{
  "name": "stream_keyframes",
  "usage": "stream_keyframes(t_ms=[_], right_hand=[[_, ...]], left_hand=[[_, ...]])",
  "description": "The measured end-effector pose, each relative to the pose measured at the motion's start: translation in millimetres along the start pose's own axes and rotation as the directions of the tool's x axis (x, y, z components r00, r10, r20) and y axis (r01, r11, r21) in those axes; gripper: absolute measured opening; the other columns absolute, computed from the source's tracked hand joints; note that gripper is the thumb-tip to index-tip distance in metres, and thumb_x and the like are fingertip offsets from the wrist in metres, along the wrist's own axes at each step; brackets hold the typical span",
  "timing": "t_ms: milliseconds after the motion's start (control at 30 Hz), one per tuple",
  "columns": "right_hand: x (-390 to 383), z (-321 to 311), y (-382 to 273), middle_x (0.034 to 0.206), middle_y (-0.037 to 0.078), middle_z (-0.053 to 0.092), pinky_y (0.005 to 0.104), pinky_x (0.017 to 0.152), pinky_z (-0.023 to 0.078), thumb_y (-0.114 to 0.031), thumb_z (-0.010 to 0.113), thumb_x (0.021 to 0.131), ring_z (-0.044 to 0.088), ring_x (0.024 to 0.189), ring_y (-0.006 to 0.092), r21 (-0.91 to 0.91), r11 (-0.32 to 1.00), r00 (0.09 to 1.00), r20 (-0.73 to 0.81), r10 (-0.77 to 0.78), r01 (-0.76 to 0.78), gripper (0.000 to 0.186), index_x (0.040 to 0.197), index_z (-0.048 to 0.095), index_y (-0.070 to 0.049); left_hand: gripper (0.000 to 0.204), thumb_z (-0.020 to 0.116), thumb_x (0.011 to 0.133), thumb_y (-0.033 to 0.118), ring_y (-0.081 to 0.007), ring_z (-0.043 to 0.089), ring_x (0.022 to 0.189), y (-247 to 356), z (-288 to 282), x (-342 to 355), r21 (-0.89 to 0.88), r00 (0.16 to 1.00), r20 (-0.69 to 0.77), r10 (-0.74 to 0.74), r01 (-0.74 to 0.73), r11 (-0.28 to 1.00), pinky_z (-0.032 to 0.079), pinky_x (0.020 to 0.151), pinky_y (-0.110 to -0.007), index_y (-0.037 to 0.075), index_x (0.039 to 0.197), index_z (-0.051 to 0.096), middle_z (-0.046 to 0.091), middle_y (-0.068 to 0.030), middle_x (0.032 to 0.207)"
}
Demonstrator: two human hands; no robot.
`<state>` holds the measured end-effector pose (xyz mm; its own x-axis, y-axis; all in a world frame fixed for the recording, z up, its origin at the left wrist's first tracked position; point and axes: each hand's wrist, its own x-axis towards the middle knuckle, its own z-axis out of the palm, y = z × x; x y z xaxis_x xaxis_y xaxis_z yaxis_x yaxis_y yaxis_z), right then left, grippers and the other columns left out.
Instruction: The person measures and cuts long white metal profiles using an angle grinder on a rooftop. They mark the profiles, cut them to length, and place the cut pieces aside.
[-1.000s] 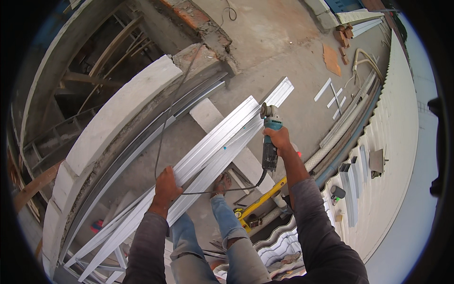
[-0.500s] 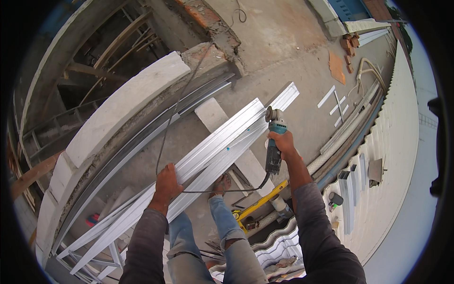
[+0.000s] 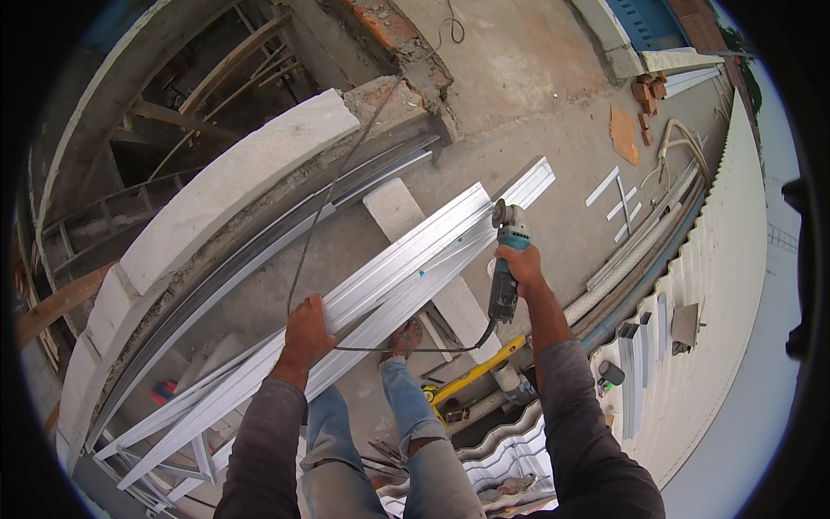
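Note:
My right hand [image 3: 521, 270] is wrapped round the body of a teal and black angle grinder [image 3: 512, 235]. The grinder's disc end [image 3: 501, 213] is at the far end of a silver metal channel [image 3: 406, 246]; whether it touches the metal I cannot tell. Closed over the near part of that channel is my left hand [image 3: 309, 336]. Beside it, at an angle, lies a second metal profile [image 3: 380, 324], and another piece [image 3: 527, 183] shows beyond the grinder. The grinder's dark cord [image 3: 411, 349] runs past my left hand and on toward the wall.
A pale block [image 3: 393, 206] lies beneath the channels. A yellow spirit level [image 3: 480, 368] rests near my right foot. On the left, a low wall [image 3: 251, 182] borders an open pit with timber. Pipes [image 3: 640, 246] and corrugated sheeting [image 3: 700, 303] line the right.
The whole view has shifted slightly. Both hands keep their hold, and the grinder stays at the channel's far end.

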<state>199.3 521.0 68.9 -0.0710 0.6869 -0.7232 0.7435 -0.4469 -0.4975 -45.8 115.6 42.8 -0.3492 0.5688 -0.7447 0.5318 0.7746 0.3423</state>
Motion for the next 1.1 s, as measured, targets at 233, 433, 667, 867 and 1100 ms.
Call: stream_keyframes(t_ms=[233, 433, 667, 867, 1100], right_hand=[[0.3, -3.5, -4.2, 0.077, 0.008, 0.066, 0.0379, 0.053, 0.055, -0.015, 0.082, 0.077, 0.064, 0.059, 0.0193, 0.055, 0.998, 1.0, 0.007, 0.002, -0.002, 0.027, 0.094, 0.07, 0.001], [7.2, 0.6, 1.8, 0.077, 0.008, 0.066, 0.038, 0.053, 0.054, -0.014, 0.082, 0.077, 0.063, 0.057, 0.0192, 0.061, 0.998, 1.0, 0.024, 0.003, -0.005, 0.026, 0.094, 0.07, 0.001], [12.0, -3.7, -0.1, 0.077, 0.009, 0.066, 0.0386, 0.052, 0.054, -0.015, 0.082, 0.076, 0.064, 0.058, 0.02, 0.056, 0.998, 1.0, 0.009, 0.009, -0.009, 0.026, 0.091, 0.07, 0.002], [13.4, -1.6, -6.7, 0.076, 0.01, 0.066, 0.0388, 0.052, 0.053, -0.016, 0.083, 0.075, 0.064, 0.057, 0.021, 0.043, 0.999, 1.0, 0.01, -0.007, 0.006, 0.028, 0.089, 0.07, 0.004], [18.6, -1.0, -8.7, 0.077, 0.011, 0.066, 0.0395, 0.053, 0.054, -0.016, 0.082, 0.075, 0.064, 0.057, 0.0218, 0.032, 0.999, 1.0, 0.007, 0.016, -0.016, 0.029, 0.09, 0.07, 0.006]], left_hand=[[0.07, 0.09, 0.064, 0.011, -0.0425, 0.067, 0.11, 3.7, 2.1, -2.9, -0.018, 0.995, -0.092, 0.032, -0.034, 0.999, 0.055, 0.099, -0.047, 0.0, 0.12, 0.05, 0.065, -0.0236, 0.115], [0.069, 0.089, 0.063, 0.01, -0.0419, 0.067, 0.107, 1.6, 11.8, -3.9, -0.001, 0.976, -0.205, 0.075, -0.077, 0.997, 0.055, 0.097, -0.047, 0.001, 0.119, 0.05, 0.066, -0.0224, 0.113], [0.064, 0.086, 0.063, 0.007, -0.0424, 0.067, 0.103, 1.8, 15.4, -2.3, -0.01, 0.974, -0.219, 0.058, -0.062, 0.998, 0.056, 0.094, -0.048, 0.002, 0.115, 0.051, 0.066, -0.0221, 0.109], [0.064, 0.087, 0.062, 0.006, -0.0425, 0.068, 0.102, 1.8, 13.2, -3.0, -0.007, 0.969, -0.234, 0.074, -0.078, 0.997, 0.056, 0.093, -0.048, 0.001, 0.114, 0.051, 0.066, -0.0224, 0.107], [0.065, 0.09, 0.061, 0.009, -0.0408, 0.069, 0.102, 0.8, 13.7, -1.2, 0.013, 0.977, -0.207, 0.059, -0.058, 0.998, 0.057, 0.093, -0.047, 0.001, 0.113, 0.051, 0.067, -0.0217, 0.108]])
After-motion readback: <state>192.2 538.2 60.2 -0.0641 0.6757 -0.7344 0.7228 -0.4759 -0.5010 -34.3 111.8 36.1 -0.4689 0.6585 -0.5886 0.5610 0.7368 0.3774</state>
